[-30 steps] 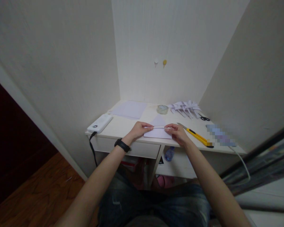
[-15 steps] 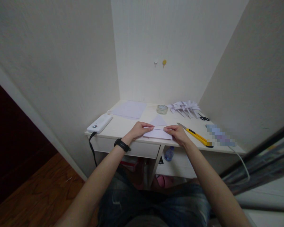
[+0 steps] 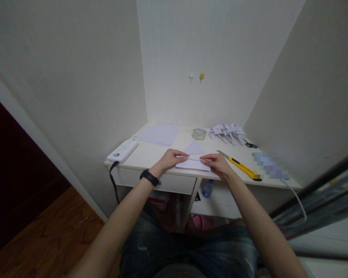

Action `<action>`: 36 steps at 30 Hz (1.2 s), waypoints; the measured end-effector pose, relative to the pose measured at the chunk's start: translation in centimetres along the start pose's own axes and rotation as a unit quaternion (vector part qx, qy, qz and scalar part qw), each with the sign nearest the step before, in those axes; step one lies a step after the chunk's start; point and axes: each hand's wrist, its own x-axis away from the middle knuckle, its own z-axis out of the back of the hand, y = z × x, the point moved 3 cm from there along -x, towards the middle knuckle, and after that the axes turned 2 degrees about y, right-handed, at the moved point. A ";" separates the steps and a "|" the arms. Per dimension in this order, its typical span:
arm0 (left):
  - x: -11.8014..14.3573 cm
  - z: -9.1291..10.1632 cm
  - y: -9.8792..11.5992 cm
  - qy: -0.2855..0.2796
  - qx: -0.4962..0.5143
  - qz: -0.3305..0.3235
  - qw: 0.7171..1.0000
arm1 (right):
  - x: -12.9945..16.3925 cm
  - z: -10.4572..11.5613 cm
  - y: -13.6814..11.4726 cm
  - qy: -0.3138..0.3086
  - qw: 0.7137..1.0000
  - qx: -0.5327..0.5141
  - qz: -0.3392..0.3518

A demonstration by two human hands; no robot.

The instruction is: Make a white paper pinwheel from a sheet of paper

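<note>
A partly folded sheet of white paper [image 3: 193, 165] lies at the desk's front edge, its pointed part [image 3: 195, 147] reaching away from me. My left hand [image 3: 174, 158] pinches the left end of its folded edge between thumb and fingers. At the right end of the same edge, my right hand [image 3: 215, 163] pinches it too. The folded edge between the two hands bows slightly. A yellow utility knife [image 3: 242, 168] with its blade out lies just right of my right hand.
On the white desk [image 3: 146, 154] are a white power bank [image 3: 122, 151] with a black cable, flat paper sheets [image 3: 159, 134], a tape roll [image 3: 198, 134], folded paper pieces [image 3: 227, 132], scissors [image 3: 251, 145] and a blurred-out flat object [image 3: 269, 165] with a white cable. Walls enclose three sides.
Both hands stay in nearly the same place. The folded edge between them now looks more curved, and a little more of the pointed part shows behind it.
</note>
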 end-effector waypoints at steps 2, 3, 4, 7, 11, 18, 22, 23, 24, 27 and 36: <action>0.1 0.0 0.2 -0.009 -0.013 -0.002 1.000 | 0.1 0.0 0.0 -0.002 1.000 0.002 -0.003; 0.2 -0.1 0.4 -0.013 -0.018 -0.001 1.000 | 0.1 0.0 0.0 -0.003 1.000 0.005 -0.002; 0.3 -0.1 0.5 -0.016 -0.024 0.000 1.000 | 0.1 0.0 0.0 -0.005 1.000 0.007 0.000; 0.5 -0.2 0.9 -0.020 -0.035 0.009 0.999 | 0.1 0.0 0.0 -0.009 1.000 0.012 0.009; 0.4 -0.3 0.9 -0.018 -0.023 0.008 1.000 | 0.0 0.0 0.0 -0.020 0.999 0.035 0.017; 0.3 -0.2 0.6 -0.041 -0.030 -0.012 0.999 | -0.1 0.1 0.3 -0.036 0.999 0.018 0.002; 0.2 -0.2 0.4 -0.040 -0.031 -0.007 0.999 | 0.1 0.1 0.0 -0.032 0.999 -0.007 -0.013; 0.2 -0.2 0.4 -0.038 -0.026 -0.006 0.999 | 0.1 0.0 -0.1 -0.031 0.999 -0.019 -0.015; 0.2 -0.2 0.4 -0.036 -0.021 -0.006 0.999 | 0.2 -0.1 -0.2 -0.032 0.999 -0.031 -0.016; 0.2 -0.3 0.3 -0.030 -0.011 0.002 0.999 | 0.5 -0.3 -0.6 -0.034 0.997 -0.063 -0.021; 0.4 -0.3 0.6 -0.014 0.028 0.009 0.999 | 0.4 -0.2 -0.4 -0.030 0.996 -0.073 -0.036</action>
